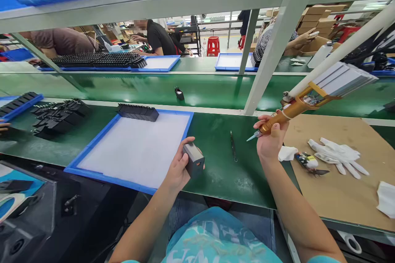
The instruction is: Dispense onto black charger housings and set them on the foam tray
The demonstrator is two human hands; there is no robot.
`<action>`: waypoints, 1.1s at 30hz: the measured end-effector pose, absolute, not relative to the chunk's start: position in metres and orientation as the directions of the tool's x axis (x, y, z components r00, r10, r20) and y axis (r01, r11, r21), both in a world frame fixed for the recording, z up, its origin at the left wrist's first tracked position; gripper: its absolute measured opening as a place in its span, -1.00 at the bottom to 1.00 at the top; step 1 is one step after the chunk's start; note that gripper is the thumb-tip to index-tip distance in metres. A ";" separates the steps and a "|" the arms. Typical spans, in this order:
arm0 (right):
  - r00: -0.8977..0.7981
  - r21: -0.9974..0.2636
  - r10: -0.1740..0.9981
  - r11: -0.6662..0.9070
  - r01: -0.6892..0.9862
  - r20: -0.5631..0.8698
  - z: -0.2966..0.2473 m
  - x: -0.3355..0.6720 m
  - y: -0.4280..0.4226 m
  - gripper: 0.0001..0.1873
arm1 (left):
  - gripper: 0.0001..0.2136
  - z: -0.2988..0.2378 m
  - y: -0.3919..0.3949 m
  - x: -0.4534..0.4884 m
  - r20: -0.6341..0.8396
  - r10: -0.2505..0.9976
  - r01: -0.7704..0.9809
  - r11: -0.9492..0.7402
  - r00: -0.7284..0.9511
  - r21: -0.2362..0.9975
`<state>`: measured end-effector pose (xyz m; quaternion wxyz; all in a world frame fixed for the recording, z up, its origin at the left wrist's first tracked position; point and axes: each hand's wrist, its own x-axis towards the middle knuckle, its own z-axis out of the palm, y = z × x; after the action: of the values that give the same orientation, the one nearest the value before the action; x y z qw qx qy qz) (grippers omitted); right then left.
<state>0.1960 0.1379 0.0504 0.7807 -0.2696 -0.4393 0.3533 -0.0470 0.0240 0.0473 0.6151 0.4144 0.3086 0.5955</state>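
My left hand [180,163] is wrapped round a dark grey, box-shaped power adapter [195,160] with a small orange slot in one face. It is held above the green bench, by the right edge of a blue-rimmed tray [184,133]. In my right hand [271,139] is an orange glue dispenser [284,116], its pale blue nozzle pointing left and down. The nozzle tip is apart from the adapter. Black tweezers [233,146] lie on the bench between my hands. A row of black adapters [138,112] stands along the tray's far edge.
White gloves [338,154] and a small circuit board [308,161] lie on cardboard [348,201] at right. More black adapters [60,116] are piled at left, near another person's hand [4,126]. A slanted metal post [274,45] rises ahead. One adapter [179,93] is on the green conveyor.
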 end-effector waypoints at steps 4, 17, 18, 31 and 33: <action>0.376 -0.733 0.787 0.604 -0.311 0.489 0.050 0.199 0.139 -0.65 | -0.55 0.047 0.022 -0.049 0.149 0.984 -0.487 -0.083 0.099 0.870; 0.367 -0.729 0.802 0.589 -0.349 0.472 0.049 0.200 0.139 -0.58 | -0.56 0.038 0.141 -0.165 0.385 0.922 0.998 0.021 -0.041 0.055; 0.365 -0.731 0.806 0.584 -0.354 0.467 0.050 0.200 0.139 -0.58 | -0.56 0.036 0.155 -0.178 0.368 0.929 0.998 0.049 -0.035 -0.030; 0.345 -0.802 0.858 0.493 -0.338 0.382 0.046 0.207 0.135 -0.46 | -0.32 0.064 0.265 -0.235 0.261 0.885 0.920 0.346 -0.385 0.185; 0.356 -0.808 0.856 0.489 -0.328 0.374 0.046 0.207 0.135 -0.43 | -0.25 0.072 0.302 -0.239 0.161 0.877 0.881 0.415 -0.454 0.226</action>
<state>0.2074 0.1346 0.0456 0.7584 -0.3205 -0.4118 0.3906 -0.2388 0.3018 0.0724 -0.0087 0.5226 0.8410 0.1397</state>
